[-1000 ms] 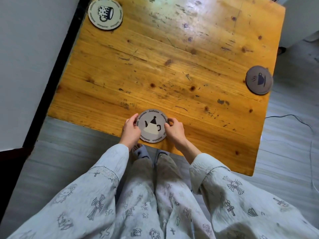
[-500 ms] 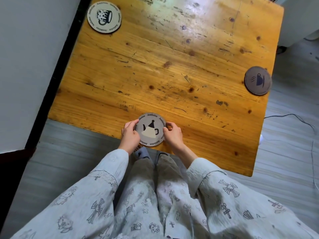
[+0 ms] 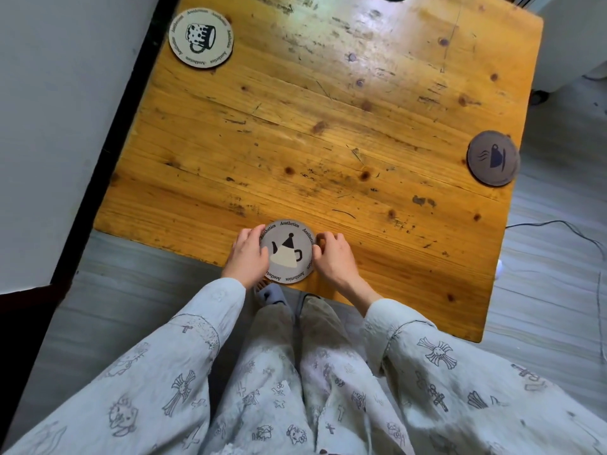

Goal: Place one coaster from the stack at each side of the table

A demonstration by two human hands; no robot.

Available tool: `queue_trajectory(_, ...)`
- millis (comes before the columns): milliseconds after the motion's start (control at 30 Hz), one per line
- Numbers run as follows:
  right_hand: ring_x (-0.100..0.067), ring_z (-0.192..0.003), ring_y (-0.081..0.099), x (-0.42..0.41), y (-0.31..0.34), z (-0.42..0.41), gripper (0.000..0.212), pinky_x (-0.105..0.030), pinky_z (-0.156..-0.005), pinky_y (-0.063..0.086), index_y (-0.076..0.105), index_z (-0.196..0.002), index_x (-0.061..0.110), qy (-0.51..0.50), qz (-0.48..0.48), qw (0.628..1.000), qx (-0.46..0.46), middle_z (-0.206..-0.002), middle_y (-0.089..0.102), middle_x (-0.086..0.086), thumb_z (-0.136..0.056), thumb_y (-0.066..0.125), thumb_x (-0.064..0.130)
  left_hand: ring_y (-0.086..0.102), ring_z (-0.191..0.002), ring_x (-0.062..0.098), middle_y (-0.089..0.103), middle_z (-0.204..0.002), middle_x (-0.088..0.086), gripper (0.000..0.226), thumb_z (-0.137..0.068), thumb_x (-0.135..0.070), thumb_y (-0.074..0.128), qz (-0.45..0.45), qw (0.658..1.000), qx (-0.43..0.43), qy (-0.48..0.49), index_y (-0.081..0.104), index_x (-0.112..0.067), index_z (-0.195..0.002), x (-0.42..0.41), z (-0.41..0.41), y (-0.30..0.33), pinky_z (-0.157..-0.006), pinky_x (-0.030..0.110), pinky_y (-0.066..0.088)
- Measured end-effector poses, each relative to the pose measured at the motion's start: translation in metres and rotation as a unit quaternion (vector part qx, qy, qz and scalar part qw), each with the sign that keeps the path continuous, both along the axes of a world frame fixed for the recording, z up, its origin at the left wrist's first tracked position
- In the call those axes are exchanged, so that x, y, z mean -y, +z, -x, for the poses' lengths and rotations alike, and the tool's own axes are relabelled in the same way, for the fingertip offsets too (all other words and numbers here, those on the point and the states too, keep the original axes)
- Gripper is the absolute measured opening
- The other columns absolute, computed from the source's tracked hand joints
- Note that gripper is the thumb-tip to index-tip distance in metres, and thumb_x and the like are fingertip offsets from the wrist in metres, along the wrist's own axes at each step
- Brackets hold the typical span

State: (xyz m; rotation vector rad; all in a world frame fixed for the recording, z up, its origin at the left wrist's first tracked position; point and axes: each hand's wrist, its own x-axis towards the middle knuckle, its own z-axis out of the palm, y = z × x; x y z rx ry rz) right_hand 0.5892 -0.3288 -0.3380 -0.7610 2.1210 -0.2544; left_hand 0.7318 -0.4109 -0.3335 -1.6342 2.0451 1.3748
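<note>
While my left hand [image 3: 247, 256] and right hand [image 3: 333, 256] are bracketing the teapot coaster [image 3: 288, 251], both are curling their fingertips against its opposite edges, grasping it between them. It is lying at the near edge of the wooden table [image 3: 328, 133], overhanging slightly. A mug coaster [image 3: 201, 37] is sitting at the far left corner, and a dark teacup coaster [image 3: 493, 158] is resting at the right edge. At the far edge, a dark object is showing, possibly another coaster.

"Aesthetics" rings the rim of the teapot coaster [image 3: 289, 251], lower centre, and the mug coaster [image 3: 201, 38], upper left.
</note>
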Motion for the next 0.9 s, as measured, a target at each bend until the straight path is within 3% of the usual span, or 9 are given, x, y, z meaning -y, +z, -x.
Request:
queue_trajectory(100, -0.031, -0.115, 0.042, 0.002, -0.001, 0.023, 0.034, -0.047, -0.096, 0.043, 0.046, -0.122, 0.009, 0.087, 0.016, 0.991, -0.102, -0.126, 0.046, -0.017, -0.092, 0.048, 0.025, 0.023, -0.134, 0.028, 0.024, -0.147, 0.011, 0.056, -0.088, -0.025, 0.047, 0.072, 0.99, 0.061, -0.107, 0.024, -0.02, -0.138, 0.014, 0.01, -0.004, -0.108, 0.051, 0.028)
queue_trajectory(167, -0.033, -0.123, 0.038, 0.006, -0.002, 0.044, 0.044, -0.05, -0.098, 0.041, 0.042, -0.128, 0.01, 0.122, 0.023, 0.98, -0.155, -0.135, 0.041, -0.018, -0.089, 0.054, 0.026, 0.003, -0.142, 0.029, 0.003, -0.155, 0.008, 0.071, -0.084, -0.039, 0.054, 0.081, 0.98, 0.09, -0.16, 0.014, -0.027, -0.141, 0.027, 0.02, -0.008, -0.111, 0.059, 0.015)
queue_trajectory(300, -0.033, -0.145, 0.004, 0.014, -0.013, 0.086, 0.08, -0.061, -0.112, 0.017, 0.014, -0.145, 0.022, 0.178, -0.018, 0.968, -0.178, -0.158, 0.002, -0.014, -0.083, 0.062, 0.04, -0.025, -0.138, 0.03, -0.029, -0.151, 0.003, 0.096, -0.072, -0.062, 0.056, 0.083, 0.964, 0.122, -0.223, -0.007, -0.039, -0.14, 0.053, 0.045, -0.019, -0.105, 0.069, -0.001)
queue_trajectory(400, -0.033, -0.144, -0.009, 0.023, -0.025, 0.109, 0.096, -0.067, -0.11, 0.01, -0.001, -0.146, 0.031, 0.191, -0.038, 0.964, -0.183, -0.157, -0.015, -0.008, -0.077, 0.061, 0.057, -0.03, -0.136, 0.032, -0.035, -0.149, 0.003, 0.099, -0.069, -0.066, 0.055, 0.1, 0.96, 0.135, -0.225, -0.012, -0.042, -0.138, 0.071, 0.062, -0.024, -0.102, 0.072, -0.004)
queue_trajectory(567, -0.032, -0.144, -0.013, 0.025, -0.035, 0.12, 0.103, -0.069, -0.109, 0.007, -0.004, -0.145, 0.034, 0.188, -0.056, 0.966, -0.168, -0.157, -0.018, -0.006, -0.07, 0.058, 0.068, -0.032, -0.135, 0.032, -0.038, -0.147, 0.003, 0.105, -0.068, -0.061, 0.061, 0.083, 0.96, 0.164, -0.213, -0.015, -0.044, -0.137, 0.081, 0.068, -0.029, -0.101, 0.073, -0.004)
queue_trajectory(633, -0.031, -0.144, -0.012, 0.026, -0.031, 0.12, 0.1, -0.068, -0.111, 0.007, -0.002, -0.146, 0.033, 0.181, -0.062, 0.969, -0.154, -0.157, -0.016, -0.006, -0.073, 0.059, 0.065, -0.032, -0.134, 0.032, -0.039, -0.146, 0.003, 0.105, -0.068, -0.06, 0.061, 0.084, 0.958, 0.17, -0.216, -0.017, -0.043, -0.136, 0.081, 0.069, -0.029, -0.101, 0.073, -0.003)
queue_trajectory(733, -0.03, -0.145, 0.0, 0.035, -0.005, 0.122, 0.088, -0.064, -0.114, 0.009, 0.008, -0.146, 0.028, 0.088, -0.011, 0.992, -0.095, -0.159, -0.003, -0.009, -0.08, 0.059, 0.054, -0.032, -0.134, 0.033, -0.039, -0.146, 0.004, 0.105, -0.069, -0.061, 0.059, 0.079, 0.956, 0.178, -0.22, -0.02, -0.043, -0.136, 0.08, 0.07, -0.028, -0.101, 0.073, -0.003)
queue_trajectory(833, -0.024, -0.135, 0.036, 0.048, 0.039, 0.124, 0.066, -0.048, -0.111, 0.035, 0.031, -0.141, 0.019, -0.031, 0.184, 0.98, -0.071, -0.15, 0.034, -0.01, -0.085, 0.057, 0.045, -0.032, -0.134, 0.033, -0.038, -0.146, 0.004, 0.104, -0.07, -0.06, 0.058, 0.083, 0.956, 0.181, -0.217, -0.021, -0.042, -0.135, 0.079, 0.069, -0.027, -0.101, 0.073, -0.002)
queue_trajectory(900, -0.012, -0.114, 0.058, 0.059, 0.088, 0.14, 0.052, -0.031, -0.092, 0.053, 0.051, -0.128, 0.025, -0.135, 0.367, 0.918, 0.068, -0.13, 0.06, 0.001, -0.083, 0.056, 0.05, -0.031, -0.134, 0.033, -0.038, -0.147, 0.004, 0.104, -0.069, -0.061, 0.058, 0.085, 0.956, 0.182, -0.215, -0.021, -0.042, -0.135, 0.079, 0.07, -0.027, -0.101, 0.073, -0.002)
